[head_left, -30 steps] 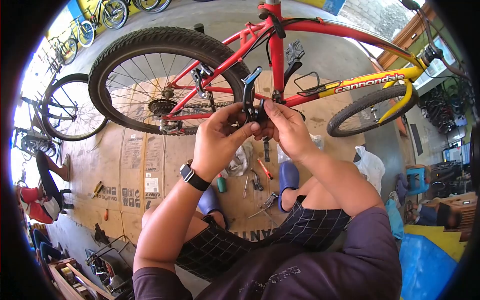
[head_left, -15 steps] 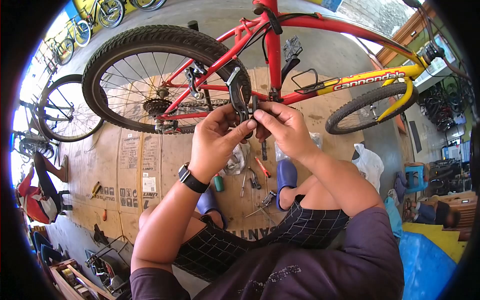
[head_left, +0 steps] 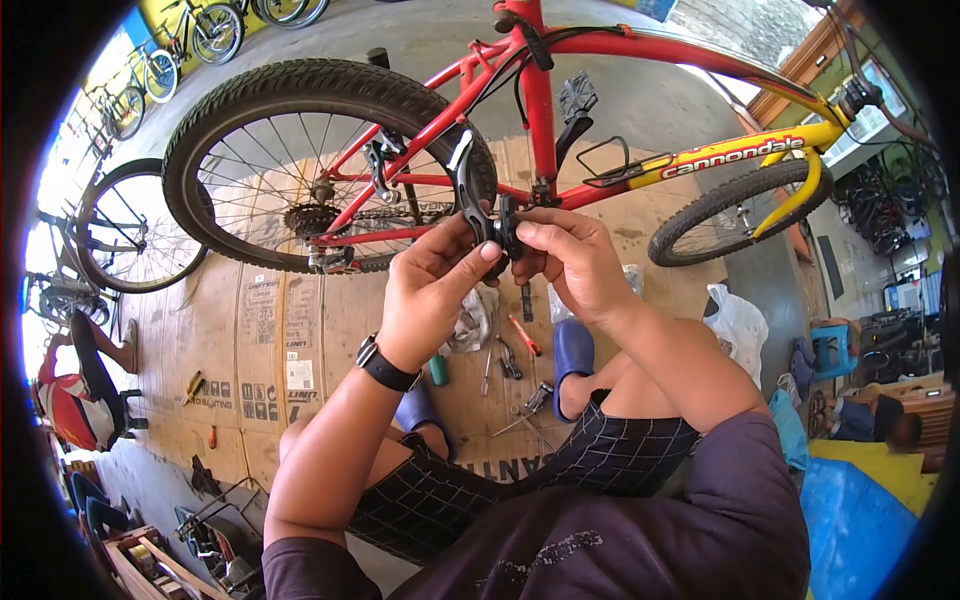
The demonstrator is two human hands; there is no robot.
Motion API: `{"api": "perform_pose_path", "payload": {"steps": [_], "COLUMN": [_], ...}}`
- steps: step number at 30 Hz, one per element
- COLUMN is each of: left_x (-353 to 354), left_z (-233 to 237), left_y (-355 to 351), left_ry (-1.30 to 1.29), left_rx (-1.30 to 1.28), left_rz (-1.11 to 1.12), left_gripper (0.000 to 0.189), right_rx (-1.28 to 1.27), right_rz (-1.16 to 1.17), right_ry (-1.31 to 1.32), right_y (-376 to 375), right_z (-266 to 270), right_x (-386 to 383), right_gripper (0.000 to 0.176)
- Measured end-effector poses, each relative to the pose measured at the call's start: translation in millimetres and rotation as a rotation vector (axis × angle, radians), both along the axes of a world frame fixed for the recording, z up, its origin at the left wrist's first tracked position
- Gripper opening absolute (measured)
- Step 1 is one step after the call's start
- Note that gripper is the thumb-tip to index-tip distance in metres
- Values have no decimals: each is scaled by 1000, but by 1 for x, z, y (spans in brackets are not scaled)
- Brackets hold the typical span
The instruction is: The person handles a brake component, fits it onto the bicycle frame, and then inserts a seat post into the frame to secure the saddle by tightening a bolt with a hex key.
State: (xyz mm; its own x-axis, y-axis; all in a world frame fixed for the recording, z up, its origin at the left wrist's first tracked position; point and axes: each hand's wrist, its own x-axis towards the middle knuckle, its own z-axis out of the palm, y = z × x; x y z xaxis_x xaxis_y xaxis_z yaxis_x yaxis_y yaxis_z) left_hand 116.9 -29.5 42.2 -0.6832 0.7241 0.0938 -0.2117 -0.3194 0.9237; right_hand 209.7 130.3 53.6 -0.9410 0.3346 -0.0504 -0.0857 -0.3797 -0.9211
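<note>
Brake arm [head_left: 468, 185] shifted left; left hand [head_left: 432, 290], right hand [head_left: 572, 258] pinch it

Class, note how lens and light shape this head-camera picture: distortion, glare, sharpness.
Head view: fisheye curves the red bicycle frame inside a black circular border; head view: daylight blows out the far-left bicycles; head view: left hand, right hand and brake arm look sharp, evenly lit.
</note>
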Motion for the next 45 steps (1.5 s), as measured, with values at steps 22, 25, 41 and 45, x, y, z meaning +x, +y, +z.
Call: {"api": "perform_pose_path", "payload": {"steps": [22,25,41,45], "left_x": [13,15,7,-9], "left_z": [-16,-22,-21,-22], "left_y": [12,12,10,6], "left_ry": [701,776,921,1077], "left_rx": [-271,-237,-187,-150], "left_rz": [298,313,243,216], "left_gripper": [44,41,39,40], "right_rx": [339,245,28,22], "right_rz": [-124,-114,-72,-27], "right_ry": [-92,-98,-181,-104], "right_y": [-6,-6,0,-1], "right_z": [-23,-29,-33,-29], "right_x": [-9,-10,-13,-10], "right_gripper": [42,39,38,37]}}
